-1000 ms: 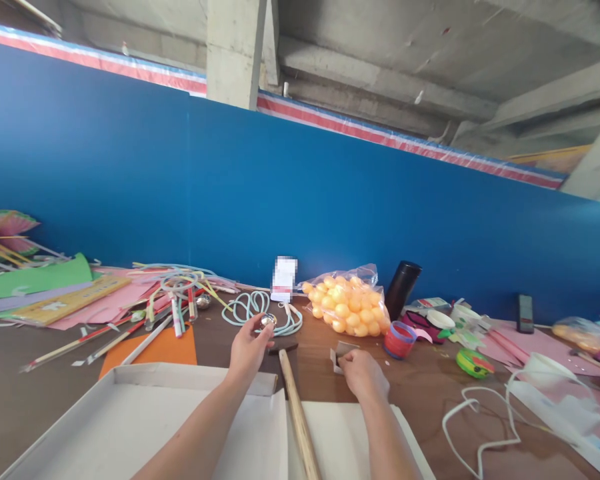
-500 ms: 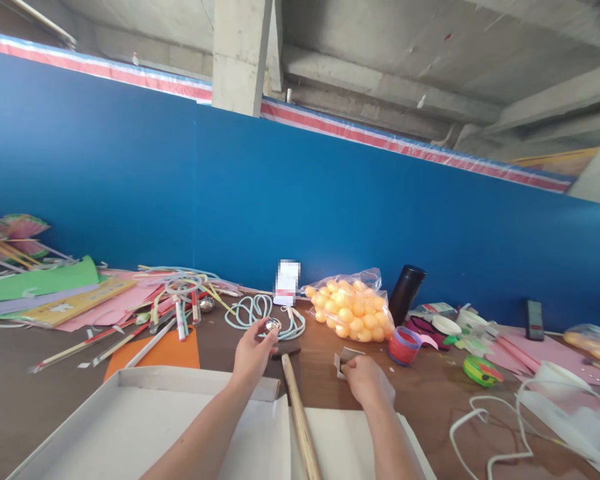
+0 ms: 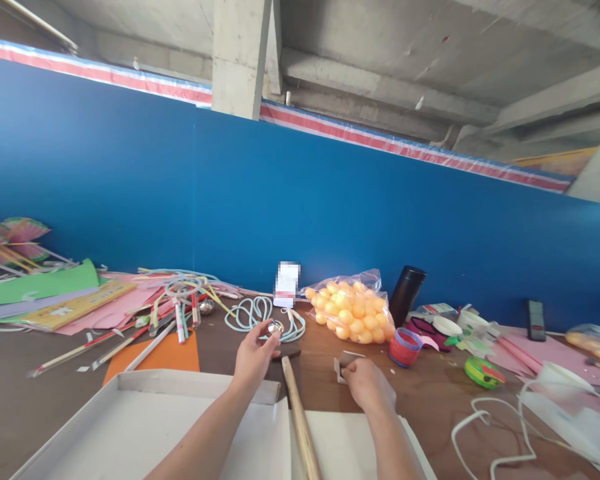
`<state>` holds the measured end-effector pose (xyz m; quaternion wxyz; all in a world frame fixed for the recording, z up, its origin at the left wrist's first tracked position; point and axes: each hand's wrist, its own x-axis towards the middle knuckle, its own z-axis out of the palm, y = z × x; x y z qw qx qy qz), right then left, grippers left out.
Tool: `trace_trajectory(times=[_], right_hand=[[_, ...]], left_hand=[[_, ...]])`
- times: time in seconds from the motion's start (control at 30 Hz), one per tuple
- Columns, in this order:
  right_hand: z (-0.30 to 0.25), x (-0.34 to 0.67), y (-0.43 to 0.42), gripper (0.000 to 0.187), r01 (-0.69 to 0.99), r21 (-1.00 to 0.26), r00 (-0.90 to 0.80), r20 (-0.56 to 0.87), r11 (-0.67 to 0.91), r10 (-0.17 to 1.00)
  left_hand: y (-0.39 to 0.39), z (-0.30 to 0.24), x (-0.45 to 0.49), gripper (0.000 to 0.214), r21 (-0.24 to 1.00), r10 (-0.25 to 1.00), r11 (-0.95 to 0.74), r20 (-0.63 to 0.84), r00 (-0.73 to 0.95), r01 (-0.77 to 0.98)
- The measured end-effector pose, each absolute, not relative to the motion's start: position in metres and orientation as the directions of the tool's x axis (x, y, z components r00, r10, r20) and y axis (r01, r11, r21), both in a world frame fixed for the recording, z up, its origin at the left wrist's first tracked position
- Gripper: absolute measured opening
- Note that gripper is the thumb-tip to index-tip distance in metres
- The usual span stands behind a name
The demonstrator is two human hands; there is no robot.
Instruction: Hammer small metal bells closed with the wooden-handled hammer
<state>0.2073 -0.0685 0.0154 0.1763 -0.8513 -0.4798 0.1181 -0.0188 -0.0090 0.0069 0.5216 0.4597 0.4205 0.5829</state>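
Between the thumb and fingers of my left hand (image 3: 255, 357) is a shiny metal ball (image 3: 275, 327), held just in front of a coiled pale blue cord (image 3: 250, 313). My right hand (image 3: 369, 383) is closed on a small grey-white cardboard piece (image 3: 341, 368), perhaps a little open box; its far side is hidden by my fingers. A hammer with a wooden handle (image 3: 300, 417) lies between my forearms, its dark head (image 3: 291, 354) beside my left hand. Under my left arm lies a shallow white box lid (image 3: 180, 407).
Behind my hands sit a clear bag of orange balls (image 3: 350, 310), a black bottle (image 3: 407, 293) and a red-blue tub (image 3: 405, 347). Coloured paper (image 3: 45, 283) and sticks crowd the left. A green tape measure (image 3: 484, 372) and white cable (image 3: 497, 433) lie right. A blue partition (image 3: 300, 193) stands behind.
The metal ball shows slightly more clearly above my left fingers. Both hands otherwise keep nearly the same place, and the view has shifted very slightly.
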Motion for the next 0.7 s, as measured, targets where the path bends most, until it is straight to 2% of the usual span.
trace_trajectory(times=[0.43, 0.53, 0.7], right_hand=[[0.022, 0.209, -0.072, 0.023, 0.750, -0.452, 0.541, 0.001, -0.483, 0.841], [0.022, 0.215, -0.073, 0.022, 0.713, -0.537, 0.560, 0.050, -0.450, 0.827], [0.017, 0.222, -0.070, 0.016, 0.580, -0.776, 0.547, 0.146, -0.247, 0.824]], left_hand=[[-0.009, 0.007, -0.018, 0.050, 0.967, 0.994, -0.111, 0.106, -0.034, -0.229], [-0.009, 0.007, -0.018, 0.048, 0.967, 0.994, -0.110, 0.105, -0.035, -0.232], [-0.010, 0.009, -0.018, 0.046, 0.973, 0.995, -0.103, 0.099, -0.028, -0.207]])
